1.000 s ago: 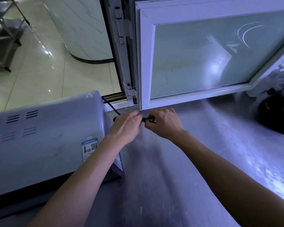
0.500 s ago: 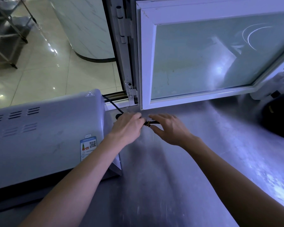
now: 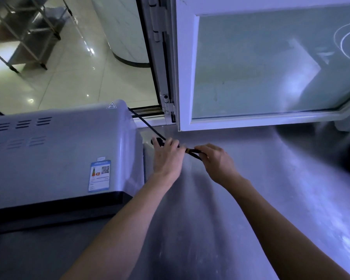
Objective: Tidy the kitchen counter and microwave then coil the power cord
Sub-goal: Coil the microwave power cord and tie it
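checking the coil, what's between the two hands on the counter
In the head view, a short stretch of the black power cord with a yellowish band on it spans the gap between the left hand and right hand, above the steel counter.

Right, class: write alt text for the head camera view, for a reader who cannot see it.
Two hands hold a black power cord above a grey counter: the left hand grips the bundled part, the right hand pinches a loop. The cord runs back behind a microwave on the left, below an open window.

Both hands hold a black power cord (image 3: 144, 123) above the counter (image 3: 251, 188), beside the microwave (image 3: 55, 154). The left hand (image 3: 167, 158) grips the bundled part. The right hand (image 3: 216, 160) pinches its end.
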`<action>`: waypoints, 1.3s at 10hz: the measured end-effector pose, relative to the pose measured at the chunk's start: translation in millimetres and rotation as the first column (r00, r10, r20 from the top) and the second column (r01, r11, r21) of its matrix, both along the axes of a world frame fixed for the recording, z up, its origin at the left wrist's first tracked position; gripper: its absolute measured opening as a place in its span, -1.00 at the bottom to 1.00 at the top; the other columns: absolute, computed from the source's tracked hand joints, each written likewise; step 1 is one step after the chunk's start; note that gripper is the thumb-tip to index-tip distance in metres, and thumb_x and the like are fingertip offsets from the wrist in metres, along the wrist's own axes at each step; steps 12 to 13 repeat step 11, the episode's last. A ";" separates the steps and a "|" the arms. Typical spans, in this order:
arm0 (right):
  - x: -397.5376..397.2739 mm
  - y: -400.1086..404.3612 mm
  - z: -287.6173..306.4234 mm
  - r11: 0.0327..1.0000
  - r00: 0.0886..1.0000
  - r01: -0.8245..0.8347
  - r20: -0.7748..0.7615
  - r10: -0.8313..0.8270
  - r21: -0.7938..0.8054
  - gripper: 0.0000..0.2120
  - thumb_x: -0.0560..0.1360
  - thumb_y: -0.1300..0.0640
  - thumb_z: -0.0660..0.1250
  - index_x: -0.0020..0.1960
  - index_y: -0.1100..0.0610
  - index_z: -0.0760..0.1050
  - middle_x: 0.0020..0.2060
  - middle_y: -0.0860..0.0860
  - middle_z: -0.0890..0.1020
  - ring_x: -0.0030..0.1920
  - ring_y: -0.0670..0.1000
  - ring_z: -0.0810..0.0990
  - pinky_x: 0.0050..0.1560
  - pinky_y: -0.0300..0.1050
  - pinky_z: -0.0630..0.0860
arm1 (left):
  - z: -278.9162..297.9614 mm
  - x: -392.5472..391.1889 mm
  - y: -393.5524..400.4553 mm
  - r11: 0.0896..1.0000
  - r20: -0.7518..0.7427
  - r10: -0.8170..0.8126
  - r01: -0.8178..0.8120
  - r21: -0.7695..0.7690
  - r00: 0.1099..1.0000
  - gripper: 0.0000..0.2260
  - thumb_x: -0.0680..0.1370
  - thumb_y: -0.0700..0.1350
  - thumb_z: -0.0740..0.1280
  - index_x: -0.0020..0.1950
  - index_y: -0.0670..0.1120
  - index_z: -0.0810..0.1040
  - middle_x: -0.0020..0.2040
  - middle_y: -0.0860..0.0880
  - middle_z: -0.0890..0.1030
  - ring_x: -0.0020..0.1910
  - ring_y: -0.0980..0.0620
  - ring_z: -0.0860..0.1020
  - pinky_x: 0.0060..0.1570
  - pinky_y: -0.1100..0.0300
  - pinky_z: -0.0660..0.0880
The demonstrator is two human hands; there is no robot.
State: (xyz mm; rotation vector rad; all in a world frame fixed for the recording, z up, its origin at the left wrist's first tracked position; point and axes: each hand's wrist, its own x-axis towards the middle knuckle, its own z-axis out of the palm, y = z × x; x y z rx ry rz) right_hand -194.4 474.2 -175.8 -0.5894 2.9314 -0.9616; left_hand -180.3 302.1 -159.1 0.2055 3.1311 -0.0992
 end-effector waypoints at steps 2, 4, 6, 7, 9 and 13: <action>-21.9 -2.3 -41.6 0.999 0.999 0.039 0.020 -0.038 -0.035 -0.70 0.55 0.31 0.27 0.26 0.18 0.57 0.09 0.13 0.63 0.03 0.26 0.59 -0.07 0.05 0.53 | -45.3 -18.0 -10.3 0.993 -0.061 0.079 -0.073 0.089 0.995 -0.69 0.51 -0.24 0.35 0.19 0.06 0.57 0.08 0.05 0.55 0.22 -0.06 0.42 0.40 -0.34 0.09; -42.7 -4.9 -75.0 0.999 1.000 0.015 0.021 -0.014 -0.034 -0.67 0.56 0.32 0.27 0.31 0.22 0.53 0.10 0.20 0.64 0.05 0.28 0.58 -0.01 0.06 0.53 | -79.8 -35.3 -15.3 0.979 -0.058 0.172 -0.164 0.123 0.983 -0.66 0.42 -0.28 0.40 0.14 0.02 0.59 0.08 0.04 0.57 0.27 -0.09 0.40 0.36 -0.39 0.14; -51.3 -17.9 -93.9 1.000 0.996 -0.003 0.091 0.005 -0.023 -0.75 0.63 0.23 0.21 0.27 0.17 0.51 0.09 0.15 0.63 0.09 0.22 0.54 0.05 0.02 0.46 | -106.6 -38.7 -28.1 0.956 -0.044 0.244 -0.233 0.180 0.969 -0.69 0.44 -0.29 0.37 0.13 -0.02 0.61 0.08 0.03 0.59 0.34 -0.12 0.36 0.35 -0.31 0.20; -52.1 -22.2 -93.0 1.000 0.993 -0.003 0.117 0.006 -0.022 -0.76 0.64 0.16 0.21 0.27 0.14 0.52 0.11 0.12 0.63 0.12 0.19 0.53 0.08 0.01 0.44 | -107.6 -39.5 -29.1 0.938 -0.031 0.271 -0.257 0.232 0.962 -0.70 0.44 -0.30 0.34 0.13 -0.04 0.60 0.09 0.01 0.60 0.38 -0.13 0.34 0.37 -0.25 0.22; -41.6 -26.4 -81.0 0.999 0.977 0.029 0.210 -0.037 0.040 -0.68 0.65 0.04 0.18 0.36 0.09 0.44 0.22 0.09 0.58 0.20 0.18 0.51 0.11 0.02 0.44 | -96.3 -30.9 -24.7 0.922 0.022 0.254 -0.249 0.297 0.967 -0.64 0.47 -0.30 0.30 0.25 -0.09 0.52 0.26 -0.03 0.54 0.48 -0.13 0.25 0.38 -0.18 0.25; -26.4 -14.9 -56.9 0.987 0.952 0.054 0.292 -0.095 0.149 -0.64 0.65 -0.04 0.18 0.35 0.10 0.46 0.29 0.10 0.56 0.28 0.20 0.50 0.17 0.06 0.45 | -74.3 0.4 -23.5 0.881 -0.019 0.246 -0.216 0.421 0.969 -0.78 0.52 -0.26 0.29 0.15 -0.15 0.58 0.21 -0.09 0.53 0.34 -0.14 0.39 0.25 -0.11 0.40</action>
